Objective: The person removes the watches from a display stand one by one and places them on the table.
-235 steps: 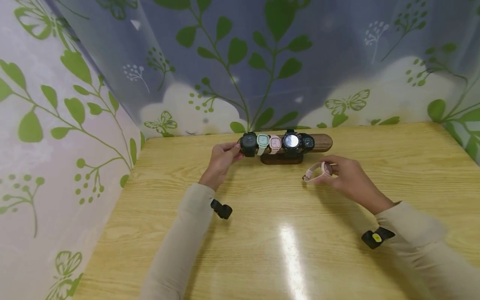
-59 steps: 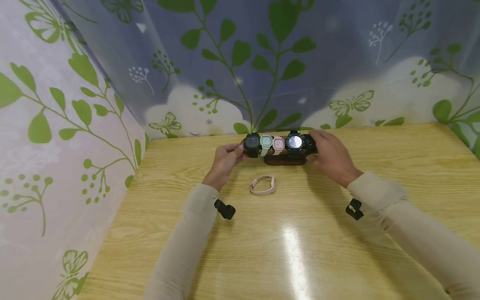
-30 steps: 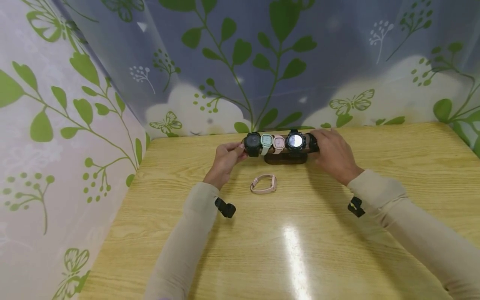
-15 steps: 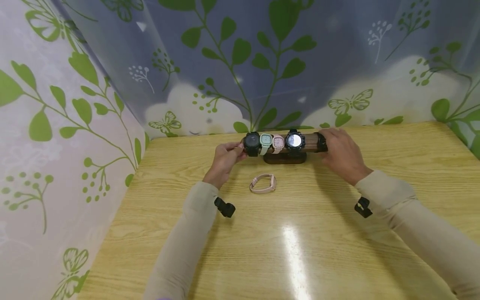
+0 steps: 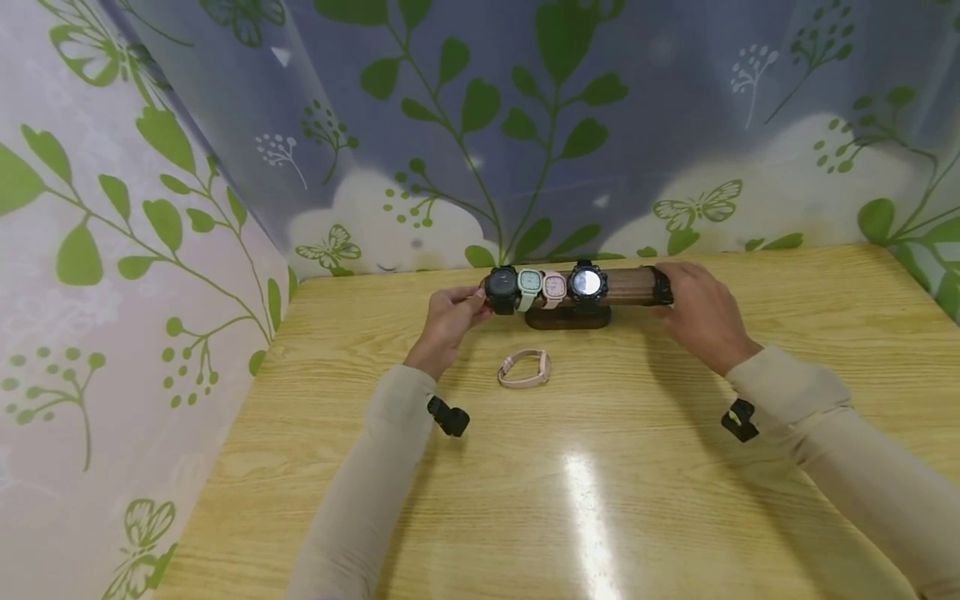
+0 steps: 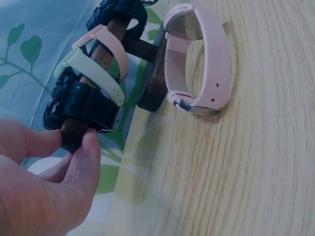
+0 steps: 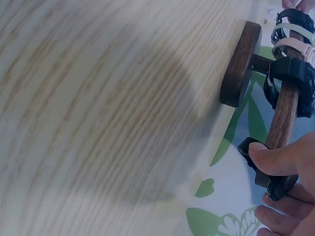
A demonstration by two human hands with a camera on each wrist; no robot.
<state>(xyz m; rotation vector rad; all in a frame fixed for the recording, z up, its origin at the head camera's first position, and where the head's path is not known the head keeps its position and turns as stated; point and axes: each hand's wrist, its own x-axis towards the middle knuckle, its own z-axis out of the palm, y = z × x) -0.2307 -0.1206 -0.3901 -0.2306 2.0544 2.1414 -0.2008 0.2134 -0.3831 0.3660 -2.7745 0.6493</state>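
A dark wooden watch stand [image 5: 630, 287] stands at the back of the table, its bar carrying several watches. From the left come a black watch [image 5: 501, 288], a mint green watch [image 5: 528, 283], a pink watch [image 5: 554, 287] and a black watch with a bright round face [image 5: 587, 283]. My left hand [image 5: 447, 323] pinches the bar's left end between thumb and fingers. At the right end my right hand [image 5: 701, 312] grips another black watch [image 7: 278, 184], which is around the bar's tip. A second pink watch [image 5: 525, 369] lies on its side in front of the stand.
The wood-grain table [image 5: 487, 500] runs back to a leaf-patterned curtain [image 5: 480, 125] right behind the stand. A patterned side wall [image 5: 112, 292] rises on the left. Each sleeve has a black wrist camera [image 5: 448, 415] at its cuff.
Earlier my right hand laid the loose pink watch on the table. It then took hold of the rightmost black watch and slid it right along the bar to the end. My left hand stayed put.
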